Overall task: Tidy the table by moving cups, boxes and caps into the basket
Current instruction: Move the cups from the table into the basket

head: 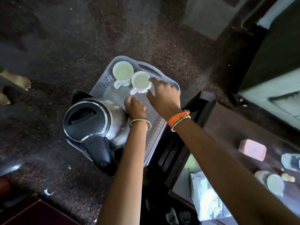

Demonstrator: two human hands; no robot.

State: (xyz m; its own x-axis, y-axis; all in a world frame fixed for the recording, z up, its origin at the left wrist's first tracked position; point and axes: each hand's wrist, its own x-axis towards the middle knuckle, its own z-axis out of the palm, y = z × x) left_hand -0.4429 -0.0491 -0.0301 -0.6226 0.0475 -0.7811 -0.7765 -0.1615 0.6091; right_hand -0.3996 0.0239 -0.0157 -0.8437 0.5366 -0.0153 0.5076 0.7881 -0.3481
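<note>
A grey perforated basket [103,82] stands on a dark stool beside the table. Two white cups stand upright in its far end: one [123,71] at the back, the second [140,82] beside it on the right. My right hand [164,95] is at the second cup, index finger on its rim and thumb against its lower right side. My left hand [135,108] rests lower in the basket next to the kettle, its fingers curled under with nothing visible in them. On the table at the right lie a pink box [252,149], another white cup [275,184] and a small yellowish cap [288,177].
A steel electric kettle [90,120] with a black lid fills the basket's near left part. A clear plastic item [290,161] and a white packet [206,195] lie on the dark table [227,127]. Another person's bare foot [19,80] stands on the floor at the left.
</note>
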